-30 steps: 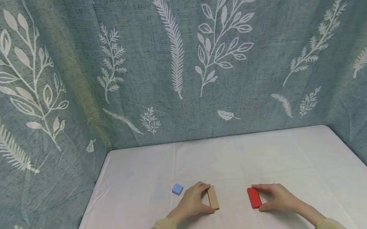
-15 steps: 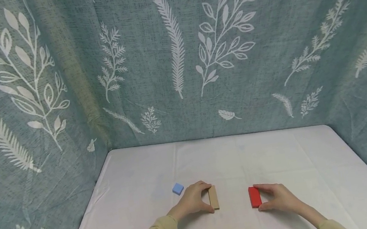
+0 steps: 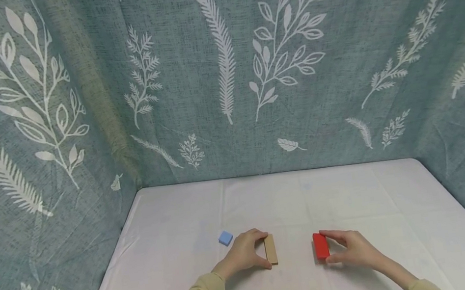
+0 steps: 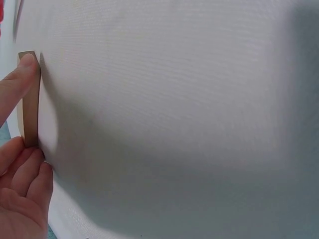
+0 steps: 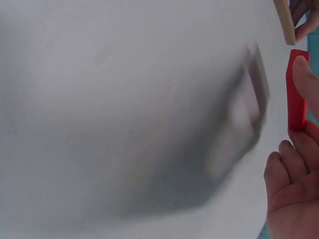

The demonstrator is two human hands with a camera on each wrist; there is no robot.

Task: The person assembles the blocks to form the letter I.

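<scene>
My left hand (image 3: 244, 252) pinches a natural wood block (image 3: 270, 249) between thumb and fingers, at its near and far ends. In the left wrist view that wooden block (image 4: 31, 107) stands against the white cloth. To the right, my right hand (image 3: 350, 247) holds a red block (image 3: 320, 246) the same way, thumb at the near end and fingers at the far end. The right wrist view shows the red block (image 5: 296, 94) raised off the cloth, its shadow falling apart from it. A gap of white cloth separates the two blocks.
A small blue square block (image 3: 225, 238) lies on the table just beyond and left of my left hand. White cloth covers the table (image 3: 346, 193). A teal leaf-patterned curtain (image 3: 196, 80) stands along its back and sides.
My right hand has lifted the red block off the table, and it has tilted slightly and shifted a little left. The left hand and wooden block hold nearly still.
</scene>
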